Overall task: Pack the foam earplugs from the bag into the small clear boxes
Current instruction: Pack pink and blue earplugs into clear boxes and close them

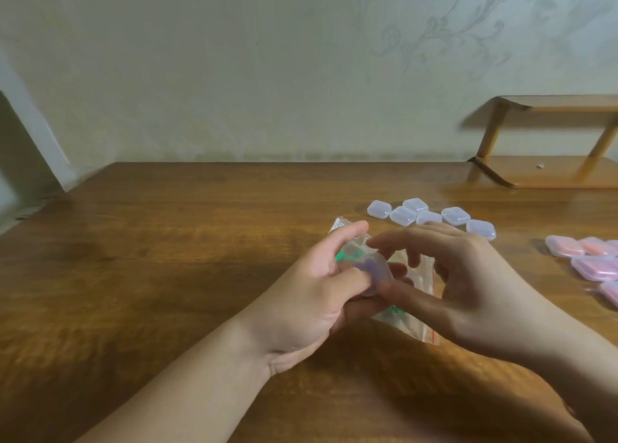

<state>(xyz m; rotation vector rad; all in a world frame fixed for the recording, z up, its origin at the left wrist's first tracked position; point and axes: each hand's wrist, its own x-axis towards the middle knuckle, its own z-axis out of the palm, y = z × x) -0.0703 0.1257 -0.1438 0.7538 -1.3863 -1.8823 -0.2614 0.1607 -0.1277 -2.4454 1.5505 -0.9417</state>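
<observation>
Here, clear box (374, 277) in left hand (311, 295) grip, above bag (411, 322).

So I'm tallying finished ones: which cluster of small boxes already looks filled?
The cluster at the far right edge: those boxes show pink-orange contents, while the boxes behind the hands look clear and empty.
</observation>
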